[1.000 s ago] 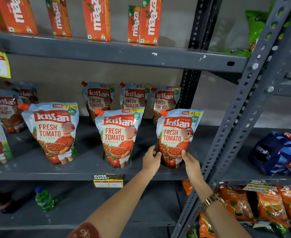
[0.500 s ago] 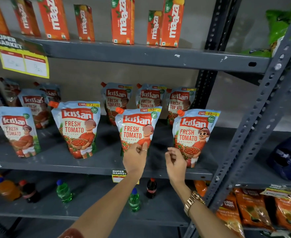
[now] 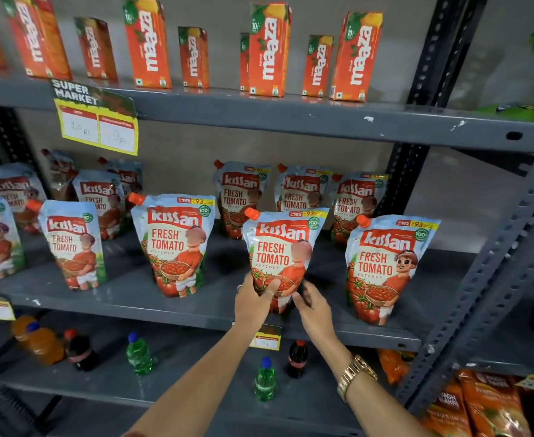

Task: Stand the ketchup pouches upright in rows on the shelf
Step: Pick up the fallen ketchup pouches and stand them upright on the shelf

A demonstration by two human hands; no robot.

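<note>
Several Kissan ketchup pouches stand upright in two rows on the grey middle shelf. My left hand and my right hand both grip the bottom of the middle front pouch, which stands upright. To its right stands the front right pouch, and to its left another front pouch. Behind them, a back row of pouches leans near the wall. More pouches stand at the left.
Orange Maaza juice cartons line the top shelf, which carries a yellow price tag. Small drink bottles stand on the lower shelf. A perforated grey upright slants at the right, with orange snack bags below it.
Both hands left the front right pouch, moved left and took hold of the middle front pouch's bottom. The view shifted left and closer.
</note>
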